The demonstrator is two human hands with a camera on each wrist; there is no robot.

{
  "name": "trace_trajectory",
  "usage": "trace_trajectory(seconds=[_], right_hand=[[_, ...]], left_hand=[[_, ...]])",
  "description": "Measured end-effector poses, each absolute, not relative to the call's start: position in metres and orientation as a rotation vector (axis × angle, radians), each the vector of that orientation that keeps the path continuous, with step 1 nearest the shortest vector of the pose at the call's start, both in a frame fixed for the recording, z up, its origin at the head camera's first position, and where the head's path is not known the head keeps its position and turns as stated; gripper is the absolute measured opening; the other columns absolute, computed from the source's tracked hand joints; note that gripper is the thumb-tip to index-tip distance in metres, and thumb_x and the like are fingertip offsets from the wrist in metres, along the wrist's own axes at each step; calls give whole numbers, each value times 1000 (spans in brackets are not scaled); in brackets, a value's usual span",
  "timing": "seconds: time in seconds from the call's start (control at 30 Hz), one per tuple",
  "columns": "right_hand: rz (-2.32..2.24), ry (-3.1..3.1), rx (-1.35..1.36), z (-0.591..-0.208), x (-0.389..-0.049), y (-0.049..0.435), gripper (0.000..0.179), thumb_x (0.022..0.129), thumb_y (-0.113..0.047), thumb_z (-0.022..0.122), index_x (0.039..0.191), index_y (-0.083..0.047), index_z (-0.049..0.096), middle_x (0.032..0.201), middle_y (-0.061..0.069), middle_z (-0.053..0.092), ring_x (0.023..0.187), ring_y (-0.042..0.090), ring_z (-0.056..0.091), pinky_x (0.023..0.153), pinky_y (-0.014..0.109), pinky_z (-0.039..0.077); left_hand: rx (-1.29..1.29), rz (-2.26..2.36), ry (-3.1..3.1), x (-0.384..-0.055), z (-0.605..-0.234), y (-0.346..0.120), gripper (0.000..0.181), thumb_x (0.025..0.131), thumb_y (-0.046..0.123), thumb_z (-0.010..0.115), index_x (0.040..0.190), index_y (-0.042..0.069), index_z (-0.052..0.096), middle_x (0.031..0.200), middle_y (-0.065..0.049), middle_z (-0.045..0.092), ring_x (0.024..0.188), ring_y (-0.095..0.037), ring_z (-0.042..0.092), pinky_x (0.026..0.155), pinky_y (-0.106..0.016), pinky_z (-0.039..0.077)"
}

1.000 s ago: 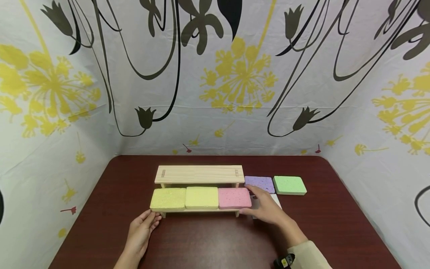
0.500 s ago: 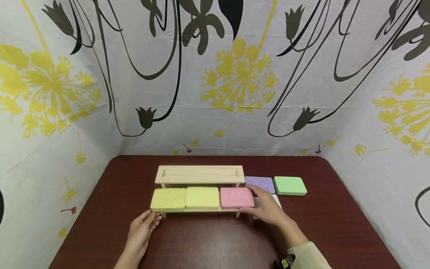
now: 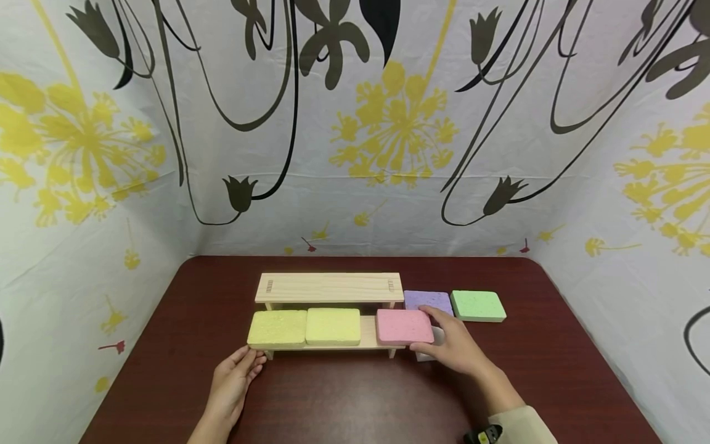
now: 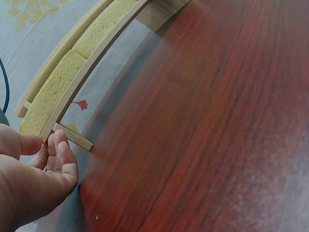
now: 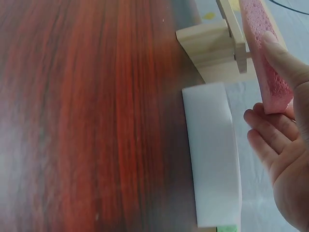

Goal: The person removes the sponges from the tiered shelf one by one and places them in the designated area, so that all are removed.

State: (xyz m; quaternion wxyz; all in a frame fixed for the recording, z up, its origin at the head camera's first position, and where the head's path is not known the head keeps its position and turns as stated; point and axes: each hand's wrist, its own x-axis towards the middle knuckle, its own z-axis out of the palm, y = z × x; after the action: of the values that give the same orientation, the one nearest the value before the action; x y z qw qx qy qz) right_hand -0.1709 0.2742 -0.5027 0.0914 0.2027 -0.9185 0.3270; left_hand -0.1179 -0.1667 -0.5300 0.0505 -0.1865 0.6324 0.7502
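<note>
My right hand (image 3: 457,346) grips a pink sponge (image 3: 405,327) by its right end, thumb on the near edge and fingers on the far one. The sponge sits over the right end of the front wooden shelf (image 3: 368,332), jutting past it. On the shelf's left part, two yellow sponges (image 3: 277,327) lie side by side. At the left front corner, my left hand (image 3: 233,382) pinches the shelf's end between thumb and fingers, as the left wrist view also shows. Beneath my right hand is a white block (image 5: 212,154), partly hidden in the head view.
Behind stands a second, bare wooden shelf (image 3: 330,288). To its right lie a purple sponge (image 3: 428,300) and a green sponge (image 3: 478,306) on the dark red table (image 3: 333,401). Patterned cloth (image 3: 355,142) hangs round the back and sides.
My right hand has slid the pink sponge rightward, away from the yellow ones, baring a strip of shelf between them. My left hand has stayed in place.
</note>
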Motion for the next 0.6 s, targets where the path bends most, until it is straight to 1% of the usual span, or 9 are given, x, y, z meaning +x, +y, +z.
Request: trace_trajectory(seconds=[0.3,0.6], right_hand=[[942,-2724,579,-506,-167,289,80,75,-33,92,137,3,57,128,18,65,118,37,62,96,56,52],[952,-2716,589,-504,-165,304,78,77,-31,91,137,5,56,127,18,65,116,35,63,92,56,54]], left_hand=[[-566,2273,1934,-118,-530,-167,46,108,10,48,145,-15,37,102,-2,68,92,-6,64,83,-20,54],[-565,2272,1936,-118,-529,-167,45,108,9,48,144,-15,38,102,-2,68,92,-7,64,84,-20,54]])
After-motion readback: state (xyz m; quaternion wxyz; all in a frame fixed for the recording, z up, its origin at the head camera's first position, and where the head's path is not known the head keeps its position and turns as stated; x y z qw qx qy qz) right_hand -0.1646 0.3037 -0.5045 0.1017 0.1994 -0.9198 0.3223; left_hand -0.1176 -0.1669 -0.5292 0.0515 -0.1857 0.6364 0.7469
